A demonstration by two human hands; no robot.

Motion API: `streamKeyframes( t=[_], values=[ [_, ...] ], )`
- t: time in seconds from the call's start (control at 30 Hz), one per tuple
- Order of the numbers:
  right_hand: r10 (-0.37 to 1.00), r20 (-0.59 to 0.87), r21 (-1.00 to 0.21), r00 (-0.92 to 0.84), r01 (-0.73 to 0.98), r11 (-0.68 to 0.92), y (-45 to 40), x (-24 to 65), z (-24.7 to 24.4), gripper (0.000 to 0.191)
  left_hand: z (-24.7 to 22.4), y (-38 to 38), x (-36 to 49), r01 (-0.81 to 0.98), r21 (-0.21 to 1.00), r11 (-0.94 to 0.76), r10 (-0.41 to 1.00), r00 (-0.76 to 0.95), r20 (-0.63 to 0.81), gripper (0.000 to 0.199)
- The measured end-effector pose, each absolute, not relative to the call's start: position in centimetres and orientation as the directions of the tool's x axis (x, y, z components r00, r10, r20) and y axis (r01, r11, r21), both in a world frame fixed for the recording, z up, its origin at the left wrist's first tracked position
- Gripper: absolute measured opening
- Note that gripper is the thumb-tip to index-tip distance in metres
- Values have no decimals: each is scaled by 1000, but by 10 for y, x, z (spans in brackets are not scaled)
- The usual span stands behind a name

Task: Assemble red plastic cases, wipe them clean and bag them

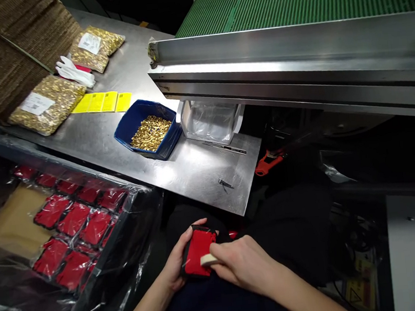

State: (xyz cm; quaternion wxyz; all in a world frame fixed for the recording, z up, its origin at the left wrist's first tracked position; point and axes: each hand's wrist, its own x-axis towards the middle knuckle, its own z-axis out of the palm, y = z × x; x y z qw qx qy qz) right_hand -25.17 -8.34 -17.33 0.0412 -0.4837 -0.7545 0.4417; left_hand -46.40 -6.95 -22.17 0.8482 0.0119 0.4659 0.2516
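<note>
My left hand [176,263] grips a small red pouch with black edging [198,252], held low over my lap. My right hand [242,264] lies against the pouch's right side, its fingers curled, and pinches a small pale flat piece [207,259] at the pouch's edge. On the steel table [209,175] above stands a blue tray [131,121] filled with small gold-coloured parts [151,132].
A plastic-lined box at left holds several red pouches [72,220] in rows. Sealed bags of gold parts [43,105], white gloves [75,73] and yellow slips [101,102] lie on the table. A clear bag holder [209,121], a metal rail and green conveyor [288,1] sit right. Red-handled tool [267,163].
</note>
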Motion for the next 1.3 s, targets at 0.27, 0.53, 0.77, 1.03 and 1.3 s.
streamKeyframes(
  t=[0.27, 0.53, 0.77, 1.03, 1.3],
  values=[
    [898, -436, -798, -56, 485, -357, -86, -212, -177, 17, -222, -73, -465, -430, 245, 869, 454, 494, -741, 57],
    [845, -288, -827, -451, 562, 18, -108, -237, -181, 16, -221, -68, -462, -426, 229, 875, 425, 450, -785, 54],
    [761, -324, -634, -562, 726, 266, -101, -254, -189, 5, -224, -68, -467, -401, 217, 890, 406, 480, -778, 51],
    [710, -351, -602, -610, 728, 328, -100, -254, -190, 6, -229, -66, -471, -408, 184, 894, 389, 503, -772, 54],
    [742, -392, -581, -544, 772, 260, -93, -256, -186, 4, -228, -67, -463, -372, 259, 891, 405, 397, -823, 53]
  ],
)
